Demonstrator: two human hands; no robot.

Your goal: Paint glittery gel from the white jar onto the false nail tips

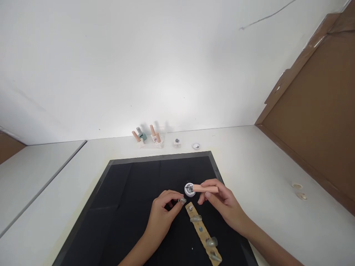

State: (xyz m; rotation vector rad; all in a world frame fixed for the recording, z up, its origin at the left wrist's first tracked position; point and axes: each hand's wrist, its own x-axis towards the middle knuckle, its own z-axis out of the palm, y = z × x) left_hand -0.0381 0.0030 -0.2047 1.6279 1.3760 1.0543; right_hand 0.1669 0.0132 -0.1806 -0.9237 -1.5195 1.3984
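Pinched between the thumb and fingers of my left hand (165, 211) is a small grey false nail (182, 200). My right hand (222, 201) grips a peach-coloured brush cap (205, 188), held nearly level and pointing left. Its dark tip is over a small round white pot (189, 190) with silvery contents. Just below the hands, a tan strip (203, 233) lies slanted on the black mat (138, 207), with several greyish nails on it, one of them a nail (196, 218) near its upper end.
Polish bottles with peach caps (153, 130) and one teal bottle (142, 136) stand near the wall. A small bottle (177, 143) and round lid (196, 146) are beside them. Two small discs (301, 196) lie right, by a cardboard panel (313, 118).
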